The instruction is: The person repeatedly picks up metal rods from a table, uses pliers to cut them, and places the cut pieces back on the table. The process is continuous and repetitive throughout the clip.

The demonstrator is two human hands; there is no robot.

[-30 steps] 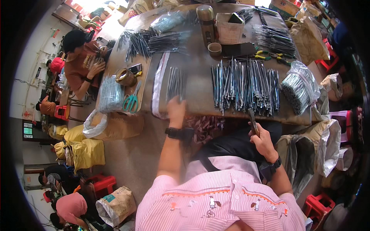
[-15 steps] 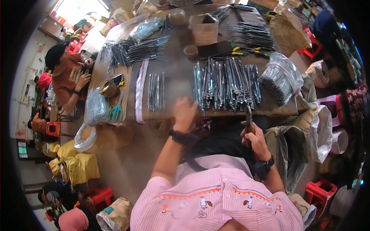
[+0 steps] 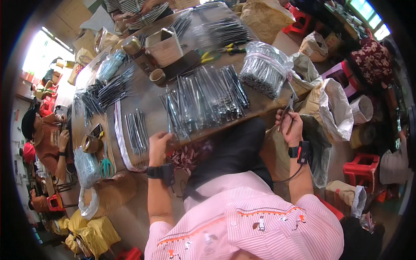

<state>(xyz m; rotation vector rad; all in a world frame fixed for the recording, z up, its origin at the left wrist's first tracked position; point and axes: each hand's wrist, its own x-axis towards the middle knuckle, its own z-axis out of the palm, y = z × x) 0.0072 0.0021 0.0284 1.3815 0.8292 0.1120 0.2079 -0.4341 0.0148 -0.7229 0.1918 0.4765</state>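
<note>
My right hand grips brown-handled pliers past the table's near right corner, their metal end pointing up and away. My left hand is at the near table edge with its fingers curled together; anything between them is too small to make out. Just beyond it lies a wide row of thin, dark metal strips, side by side and shiny in places. A smaller bunch of similar strips sits to the left of that hand. Right of the row rests a clear plastic bag packed with silvery strips.
Further back are a white bin, a brown cup, yellow-handled pliers and more strip piles. Teal scissors lie left. Open sacks crowd the right side. A co-worker sits at left.
The view has swung rightward. My right hand has carried the pliers from the row's front edge out past the table corner. The left hand has drawn back to the table edge.
</note>
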